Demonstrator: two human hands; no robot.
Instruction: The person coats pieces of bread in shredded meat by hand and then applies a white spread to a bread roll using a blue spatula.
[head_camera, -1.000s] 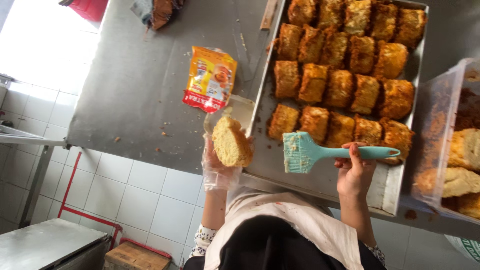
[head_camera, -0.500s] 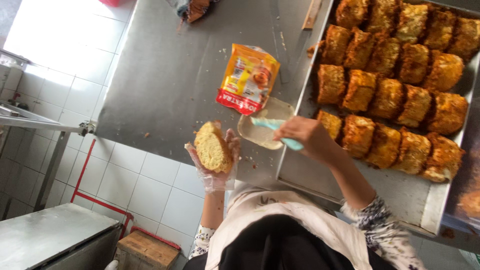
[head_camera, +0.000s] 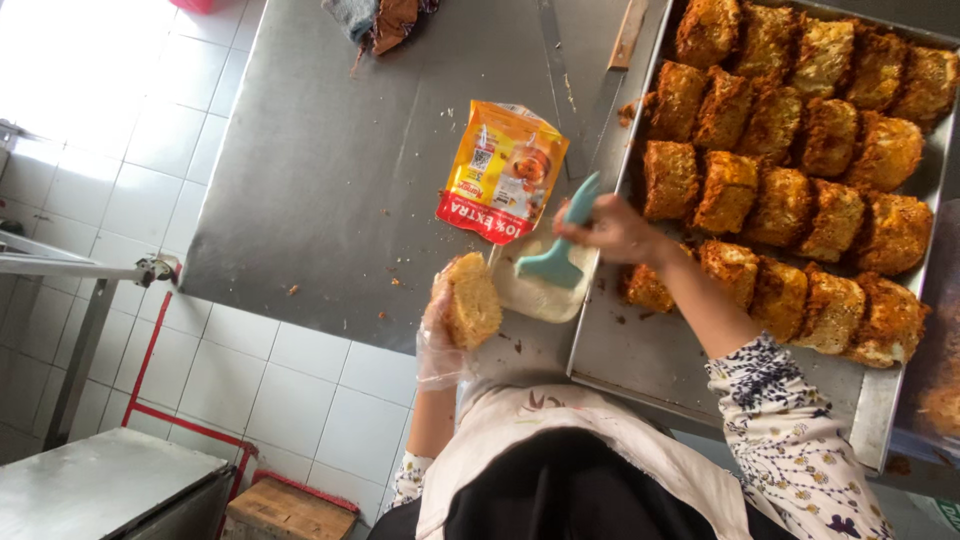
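Note:
My left hand (head_camera: 440, 335), in a clear plastic glove, holds a cut piece of bread (head_camera: 472, 300) with its pale face up, over the near edge of the steel table (head_camera: 350, 170). My right hand (head_camera: 612, 228) grips a teal spatula (head_camera: 563, 245) by its handle. The spatula's blade rests in a small container of white spread (head_camera: 540, 290) beside the bread. A large metal tray (head_camera: 640, 350) to the right carries several rows of golden crumbed bread pieces (head_camera: 790, 170).
An orange and red sauce pouch (head_camera: 502, 172) lies flat on the table behind the container. A cloth (head_camera: 378, 20) and a wooden stick (head_camera: 628, 32) lie at the far edge. White tiled floor, a wooden box (head_camera: 285, 508) and another steel surface (head_camera: 100, 490) are at left.
My right hand has swung the spatula from over the tray leftward down into the spread container. My left hand still holds the bread, shifted slightly toward the container.

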